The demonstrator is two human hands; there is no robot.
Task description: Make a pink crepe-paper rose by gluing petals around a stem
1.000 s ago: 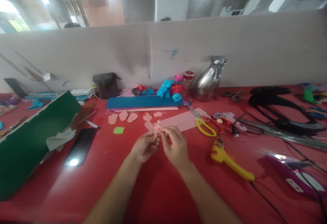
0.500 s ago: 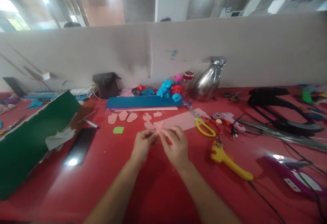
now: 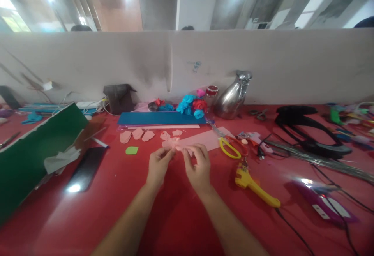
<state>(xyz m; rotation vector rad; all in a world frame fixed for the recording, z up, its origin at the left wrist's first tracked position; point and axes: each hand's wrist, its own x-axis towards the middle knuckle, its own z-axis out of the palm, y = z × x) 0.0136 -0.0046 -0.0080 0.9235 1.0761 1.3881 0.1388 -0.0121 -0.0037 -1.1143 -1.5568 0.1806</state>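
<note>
My left hand (image 3: 158, 166) pinches a small, ruffled pink paper flower (image 3: 175, 143) at its fingertips. Close beside it, my right hand (image 3: 198, 167) has thumb and fingers closed on a thin pink paper petal (image 3: 181, 148); its edges are partly hidden by the fingers. Behind both hands lies a pink paper strip (image 3: 201, 140) on the red table. Several cut pink petals (image 3: 138, 133) rest in small stacks to the left, with a green paper piece (image 3: 132, 150) just in front of them.
To the right lie yellow-and-red-handled scissors (image 3: 230, 148), a yellow corded tool (image 3: 257, 189) and a purple corded device (image 3: 327, 205). A blue sheet stack (image 3: 152, 118), paper flowers (image 3: 188, 104) and a metal jug (image 3: 233, 96) stand behind. Left are a phone (image 3: 86, 170) and a green board (image 3: 37, 162).
My fingertips have drawn slightly apart, and the pink flower now shows by the left fingertips. The whole view has shifted a little, so things on the table appear further left.
</note>
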